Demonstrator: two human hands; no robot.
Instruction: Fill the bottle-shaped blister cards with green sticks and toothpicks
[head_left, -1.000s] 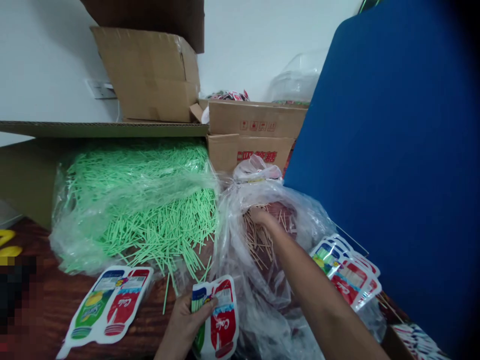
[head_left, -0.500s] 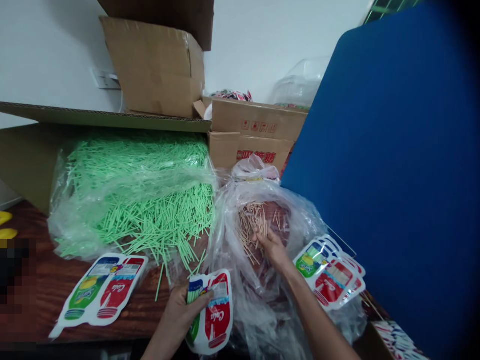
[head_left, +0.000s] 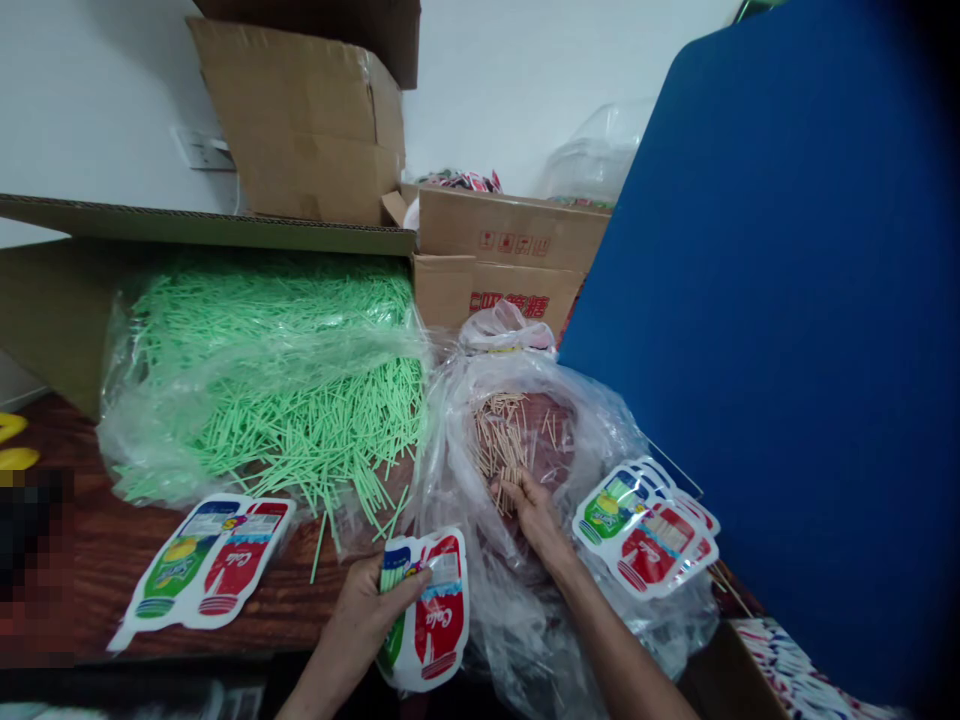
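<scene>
Between the thumb and fingers of my left hand is a printed pouch, with a green bottle and a red cola bottle on it; green sticks show in its green side. My right hand reaches into the opening of a clear plastic bag and pinches a small bunch of thin brown candy sticks. More brown sticks lie loose in that bag, just beyond my fingertips. To the left, a heap of thin green candy sticks spills from another clear bag.
One pouch lies on the dark wooden table at left. Several filled pouches are stacked at right, beside a blue panel. Cardboard boxes stand behind. More printed packets fill a box at lower right.
My right hand has drawn back towards me, bringing a bunch of brown sticks away from the loose pile. My left hand still holds the pouch. The whole view has shifted slightly.
</scene>
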